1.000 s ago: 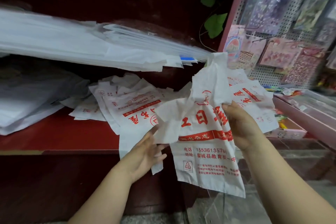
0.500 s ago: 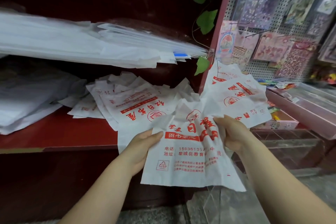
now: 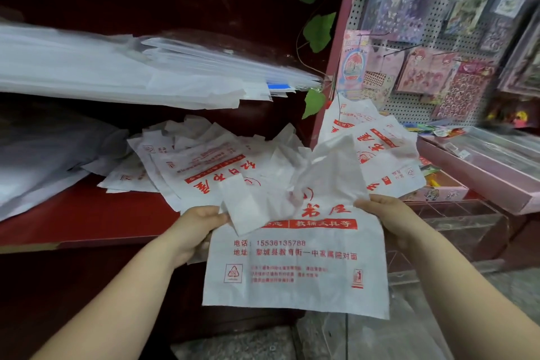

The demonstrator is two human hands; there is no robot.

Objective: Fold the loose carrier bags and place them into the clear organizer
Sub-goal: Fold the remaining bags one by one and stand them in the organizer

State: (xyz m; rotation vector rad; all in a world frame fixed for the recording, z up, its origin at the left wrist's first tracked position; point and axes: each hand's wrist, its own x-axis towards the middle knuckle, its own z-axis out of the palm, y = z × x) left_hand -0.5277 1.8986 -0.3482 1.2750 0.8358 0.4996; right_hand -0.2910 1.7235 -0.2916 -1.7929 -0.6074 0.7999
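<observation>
Bag (image 3: 295, 269) now hangs flatter, seemingly wider, between left hand (image 3: 198, 231), right hand (image 3: 388, 219).

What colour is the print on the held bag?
Red, on a white bag; clearest in the head view.

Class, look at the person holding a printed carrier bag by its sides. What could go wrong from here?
1. The top of the carrier bag lies crumpled between the left hand and the right hand; folding it now may give a lopsided, bulky fold that fits the clear organizer poorly.
2. The loose pile of bags lies near the front of the red shelf; brushing it could pull some off.
</observation>
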